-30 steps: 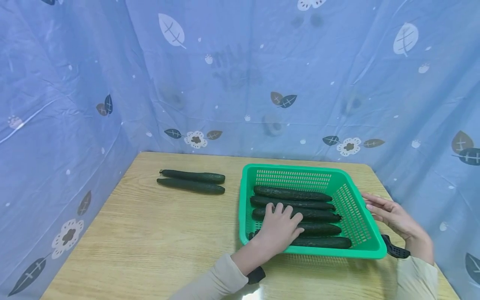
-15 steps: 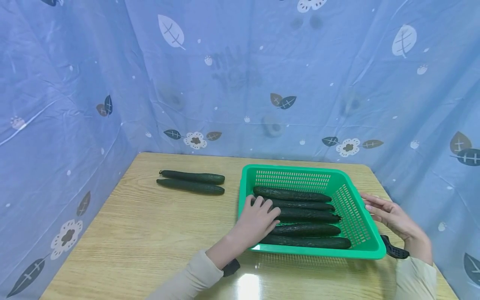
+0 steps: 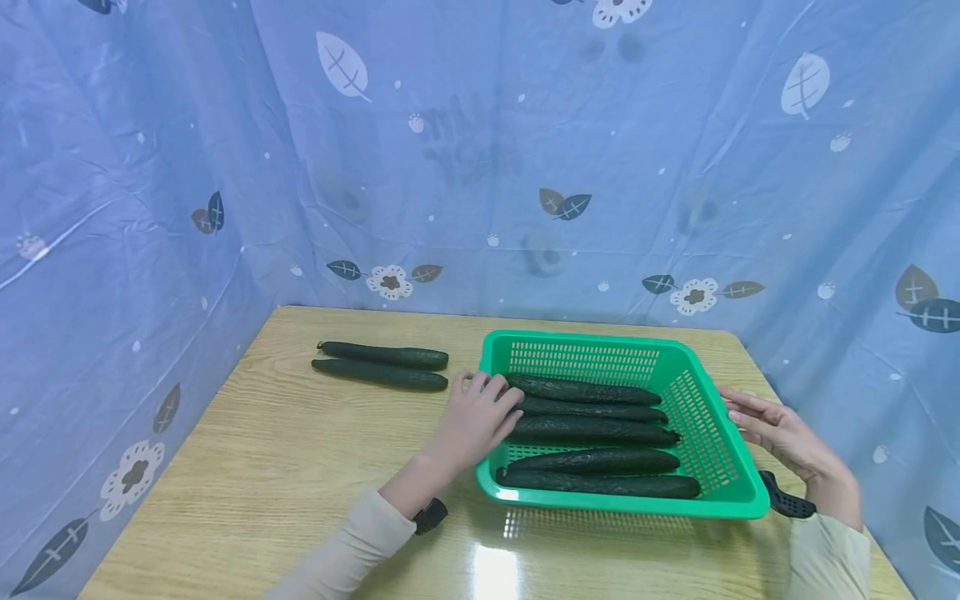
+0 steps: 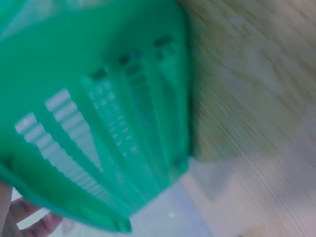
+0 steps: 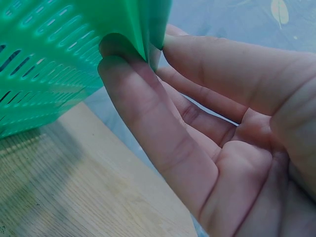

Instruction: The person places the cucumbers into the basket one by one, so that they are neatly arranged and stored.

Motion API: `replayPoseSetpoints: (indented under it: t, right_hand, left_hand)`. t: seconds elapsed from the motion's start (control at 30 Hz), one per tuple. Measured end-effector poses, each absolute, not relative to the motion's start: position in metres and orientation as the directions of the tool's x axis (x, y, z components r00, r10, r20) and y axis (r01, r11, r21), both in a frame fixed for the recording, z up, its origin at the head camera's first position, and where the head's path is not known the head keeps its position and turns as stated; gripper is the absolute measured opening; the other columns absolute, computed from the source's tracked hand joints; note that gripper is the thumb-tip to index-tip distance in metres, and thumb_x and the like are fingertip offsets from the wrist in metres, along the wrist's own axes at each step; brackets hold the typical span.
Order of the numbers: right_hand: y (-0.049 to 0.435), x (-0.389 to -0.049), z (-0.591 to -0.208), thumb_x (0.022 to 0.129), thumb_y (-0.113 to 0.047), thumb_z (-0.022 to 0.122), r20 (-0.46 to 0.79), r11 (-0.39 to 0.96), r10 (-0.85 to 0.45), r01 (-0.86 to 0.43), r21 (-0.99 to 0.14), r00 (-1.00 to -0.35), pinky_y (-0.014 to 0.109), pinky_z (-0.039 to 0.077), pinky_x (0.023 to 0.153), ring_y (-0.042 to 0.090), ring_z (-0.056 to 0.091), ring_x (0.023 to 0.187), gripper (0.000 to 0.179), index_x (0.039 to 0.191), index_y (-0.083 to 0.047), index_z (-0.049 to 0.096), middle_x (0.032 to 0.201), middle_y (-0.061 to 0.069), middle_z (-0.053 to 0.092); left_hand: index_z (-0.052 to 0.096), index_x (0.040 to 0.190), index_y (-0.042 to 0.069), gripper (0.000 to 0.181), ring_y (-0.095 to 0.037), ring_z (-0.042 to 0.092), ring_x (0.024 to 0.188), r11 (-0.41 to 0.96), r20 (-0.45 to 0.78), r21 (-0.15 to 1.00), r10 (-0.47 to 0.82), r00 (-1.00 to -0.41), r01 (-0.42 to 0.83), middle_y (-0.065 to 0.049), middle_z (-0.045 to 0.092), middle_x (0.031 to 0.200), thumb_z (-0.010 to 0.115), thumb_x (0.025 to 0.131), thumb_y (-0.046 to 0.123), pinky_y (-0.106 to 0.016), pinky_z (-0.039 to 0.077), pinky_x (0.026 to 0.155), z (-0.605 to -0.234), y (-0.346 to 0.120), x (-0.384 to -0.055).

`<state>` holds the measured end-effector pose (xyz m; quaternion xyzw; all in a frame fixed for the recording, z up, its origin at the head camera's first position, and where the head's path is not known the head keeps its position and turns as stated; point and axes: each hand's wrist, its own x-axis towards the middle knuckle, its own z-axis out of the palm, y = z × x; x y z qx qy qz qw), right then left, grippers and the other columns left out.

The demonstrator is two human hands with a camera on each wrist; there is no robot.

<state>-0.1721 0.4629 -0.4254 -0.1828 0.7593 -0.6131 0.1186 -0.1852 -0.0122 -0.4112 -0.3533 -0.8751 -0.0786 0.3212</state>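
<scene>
A green plastic basket (image 3: pixel 600 501) holds several dark green cucumbers (image 3: pixel 592 431) lying side by side. My left hand (image 3: pixel 472 421) is over the basket's left rim, its fingers loosely bent and no cucumber showing in it. The left wrist view is blurred, with the basket's slotted side (image 4: pixel 113 123) close by and some fingertips (image 4: pixel 42 224) past the rim. At the basket's right side my right hand (image 3: pixel 787 437) pinches the rim between thumb and fingers (image 5: pixel 143 108). Two more cucumbers (image 3: pixel 382 373) lie parallel on the table, left of the basket.
The wooden table (image 3: pixel 300 483) extends left and in front of the basket, with a bright reflection near its front. A blue patterned curtain (image 3: pixel 480 167) hangs behind it and along both sides.
My left hand has moved left from above the cucumbers in the basket to its left rim, uncovering their left ends. The right hand stays at the right rim; basket and cucumbers keep their places.
</scene>
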Motion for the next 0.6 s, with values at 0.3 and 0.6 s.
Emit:
replayPoseSetpoints:
  t: [0.3, 0.6]
  right_hand:
    - [0.462, -0.172, -0.423, 0.098, 0.005, 0.032, 0.065, 0.099, -0.455, -0.123, -0.987, -0.888, 0.018, 0.048, 0.084, -0.002, 0.054, 0.111, 0.046, 0.143, -0.008, 0.035, 0.130, -0.017, 0.052]
    - [0.462, -0.172, -0.423, 0.098, 0.004, 0.033, 0.058, 0.122, -0.436, -0.122, -0.985, -0.898, 0.015, 0.047, 0.085, -0.005, 0.052, 0.113, 0.046, 0.143, -0.005, 0.033, 0.131, -0.020, 0.050]
  left_hand:
    - [0.061, 0.103, 0.022, 0.015, -0.022, 0.055, 0.094, 0.781, 0.657, -0.088, 0.512, -0.553, 0.618, 0.001, 0.059, 0.095, 0.060, 0.089, 0.028, -0.046, 0.039, 0.085, -0.418, -0.047, -0.210]
    - [0.061, 0.104, 0.018, 0.016, -0.024, 0.053, 0.095, 0.826, 0.645, -0.026, 0.445, -0.622, 0.563, -0.001, 0.060, 0.099, 0.060, 0.090, 0.025, -0.046, 0.036, 0.087, -0.430, -0.084, -0.233]
